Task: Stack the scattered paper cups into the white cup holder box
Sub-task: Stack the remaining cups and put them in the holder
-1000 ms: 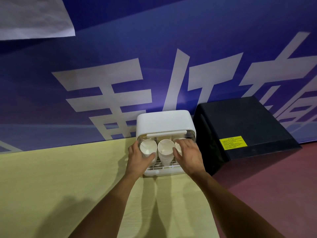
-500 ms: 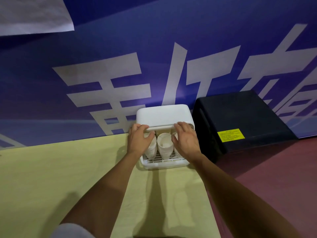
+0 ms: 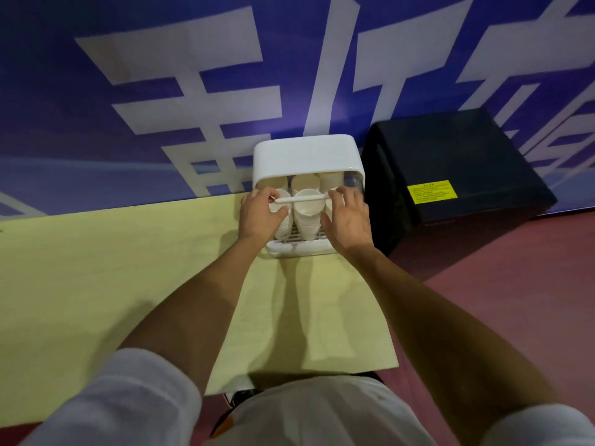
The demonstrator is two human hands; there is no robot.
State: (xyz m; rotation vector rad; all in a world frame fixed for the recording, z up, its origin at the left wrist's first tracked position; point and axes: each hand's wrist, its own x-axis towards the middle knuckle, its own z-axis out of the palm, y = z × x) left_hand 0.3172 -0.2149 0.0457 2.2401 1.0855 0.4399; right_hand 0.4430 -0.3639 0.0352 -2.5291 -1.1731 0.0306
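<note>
The white cup holder box [image 3: 306,152] stands at the far edge of the yellow table [image 3: 128,268], against the wall. Inside it, stacks of white paper cups [image 3: 307,209] sit upright on the slotted tray, and more cups [image 3: 305,181] fill the back row. A thin white lid handle [image 3: 301,198] runs across the front, level with the cup rims. My left hand [image 3: 260,212] pinches its left end and my right hand [image 3: 349,218] holds its right end. The clear lid shows faintly at the upper right corner. My hands hide the outer cup stacks in part.
A black box [image 3: 450,162] with a yellow label [image 3: 431,192] stands right beside the holder. A blue banner wall [image 3: 96,140] with large white characters rises behind both. Red floor [image 3: 515,268] lies to the right of the table.
Both hands went from the cups up to the box's front top edge, then came down with the lid handle to cup-rim height. The view has tilted downward.
</note>
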